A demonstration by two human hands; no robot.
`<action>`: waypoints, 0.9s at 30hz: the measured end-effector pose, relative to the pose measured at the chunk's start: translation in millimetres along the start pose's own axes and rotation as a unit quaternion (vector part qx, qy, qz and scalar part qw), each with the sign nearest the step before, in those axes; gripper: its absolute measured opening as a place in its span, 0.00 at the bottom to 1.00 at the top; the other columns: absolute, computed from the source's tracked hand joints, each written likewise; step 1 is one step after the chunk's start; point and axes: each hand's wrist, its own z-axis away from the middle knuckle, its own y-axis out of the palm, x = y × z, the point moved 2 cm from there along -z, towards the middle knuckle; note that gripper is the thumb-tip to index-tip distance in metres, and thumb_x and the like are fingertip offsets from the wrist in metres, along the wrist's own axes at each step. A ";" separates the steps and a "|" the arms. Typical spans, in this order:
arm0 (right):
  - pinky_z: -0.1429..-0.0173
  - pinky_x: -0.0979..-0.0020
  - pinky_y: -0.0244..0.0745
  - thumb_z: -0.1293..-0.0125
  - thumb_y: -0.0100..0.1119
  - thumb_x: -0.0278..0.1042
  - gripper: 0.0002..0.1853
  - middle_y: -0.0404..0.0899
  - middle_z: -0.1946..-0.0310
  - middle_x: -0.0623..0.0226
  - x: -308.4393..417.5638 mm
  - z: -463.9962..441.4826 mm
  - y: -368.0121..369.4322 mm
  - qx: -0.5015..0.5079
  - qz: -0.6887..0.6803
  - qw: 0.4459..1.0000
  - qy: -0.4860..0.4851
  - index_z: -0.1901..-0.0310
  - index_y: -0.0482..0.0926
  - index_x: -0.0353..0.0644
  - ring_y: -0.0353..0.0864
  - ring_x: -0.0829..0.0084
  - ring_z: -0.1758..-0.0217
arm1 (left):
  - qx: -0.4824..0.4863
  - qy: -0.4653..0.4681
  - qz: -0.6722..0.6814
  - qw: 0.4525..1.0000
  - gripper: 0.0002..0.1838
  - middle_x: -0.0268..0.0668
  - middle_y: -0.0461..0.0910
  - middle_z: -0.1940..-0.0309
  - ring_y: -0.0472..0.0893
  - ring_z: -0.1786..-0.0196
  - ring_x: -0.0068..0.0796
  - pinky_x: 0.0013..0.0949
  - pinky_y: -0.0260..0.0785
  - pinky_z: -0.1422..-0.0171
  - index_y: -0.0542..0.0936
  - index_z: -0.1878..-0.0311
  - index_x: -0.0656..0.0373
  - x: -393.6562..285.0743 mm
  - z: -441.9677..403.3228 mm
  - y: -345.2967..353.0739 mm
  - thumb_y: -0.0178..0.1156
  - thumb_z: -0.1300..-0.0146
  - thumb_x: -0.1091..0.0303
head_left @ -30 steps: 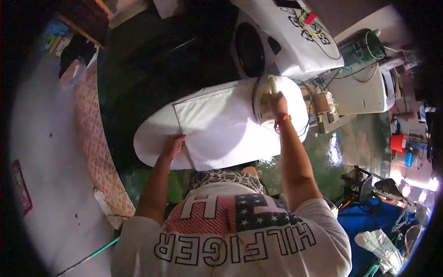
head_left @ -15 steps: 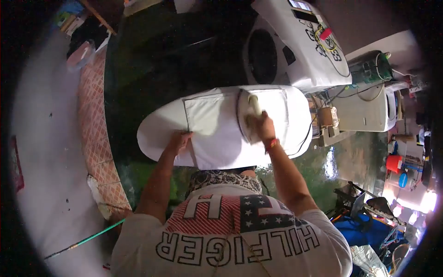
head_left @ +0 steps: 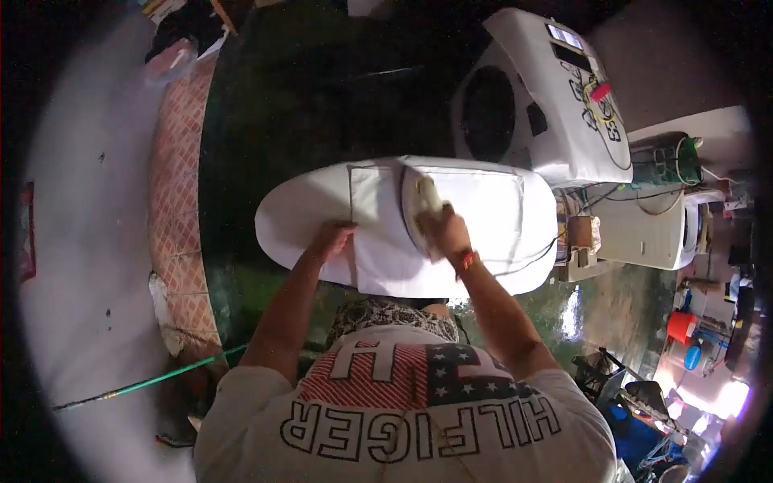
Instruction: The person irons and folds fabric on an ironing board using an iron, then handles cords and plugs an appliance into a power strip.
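A white ironing board (head_left: 282, 211) lies across in front of me, with a flat white cloth (head_left: 475, 241) on it. My right hand (head_left: 448, 233) is closed round the handle of a pale iron (head_left: 419, 205), which rests on the cloth near its middle. The iron's dark cord trails over the right part of the board. At the cloth's left edge is my left hand (head_left: 334, 240), its fingers pressed together on the edge; it seems to pinch the fabric.
Beyond the board at the upper right stands a covered washing machine (head_left: 555, 149) with phones on top. A white appliance (head_left: 644, 229) and boxes (head_left: 581, 233) are on the right. A green pole (head_left: 153, 378) lies at lower left.
The iron has moved left across the cloth with my right hand, from the board's right end to near its middle. My left hand stays at the cloth's left edge. The view has shifted.
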 end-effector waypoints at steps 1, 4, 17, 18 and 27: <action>0.61 0.56 0.74 0.43 0.56 0.53 0.27 0.78 0.71 0.41 23.0 -19.1 -6.1 0.029 -0.026 0.998 0.043 0.58 0.70 0.31 0.79 0.46 0.64 | -0.012 0.017 0.005 1.000 0.09 0.23 0.62 0.88 0.57 0.86 0.14 0.23 0.45 0.84 0.79 0.67 0.54 0.1 3.7 2.0 0.62 0.44 0.60; 0.58 0.57 0.74 0.42 0.52 0.49 0.23 0.77 0.66 0.41 44.1 -52.6 -9.0 0.017 -0.024 0.999 -0.026 0.59 0.71 0.31 0.79 0.49 0.61 | -0.037 0.042 0.020 0.998 0.09 0.23 0.63 0.87 0.59 0.85 0.14 0.22 0.46 0.84 0.78 0.69 0.55 6.2 4.4 3.7 0.63 0.45 0.60; 0.58 0.57 0.74 0.43 0.55 0.50 0.26 0.78 0.66 0.42 47.0 -49.1 52.1 0.076 0.047 0.991 -0.104 0.56 0.71 0.32 0.78 0.47 0.59 | -0.034 0.053 0.019 0.998 0.11 0.27 0.69 0.84 0.66 0.81 0.16 0.26 0.54 0.78 0.81 0.66 0.59 2.0 5.5 5.4 0.63 0.46 0.61; 0.58 0.57 0.74 0.43 0.54 0.50 0.25 0.78 0.67 0.43 54.2 -69.0 59.9 0.062 0.044 0.988 -0.136 0.57 0.71 0.31 0.79 0.47 0.61 | -0.044 0.068 0.004 0.997 0.11 0.28 0.69 0.83 0.66 0.80 0.17 0.27 0.55 0.77 0.81 0.66 0.59 4.2 5.3 5.3 0.62 0.45 0.61; 0.56 0.56 0.73 0.41 0.51 0.59 0.33 0.77 0.64 0.41 36.9 81.9 20.5 0.114 -0.009 0.988 -0.101 0.47 0.66 0.34 0.79 0.46 0.60 | -0.014 0.118 -0.099 0.988 0.15 0.30 0.79 0.70 0.74 0.69 0.21 0.30 0.66 0.66 0.81 0.63 0.60 85.8 60.1 30.3 0.61 0.44 0.57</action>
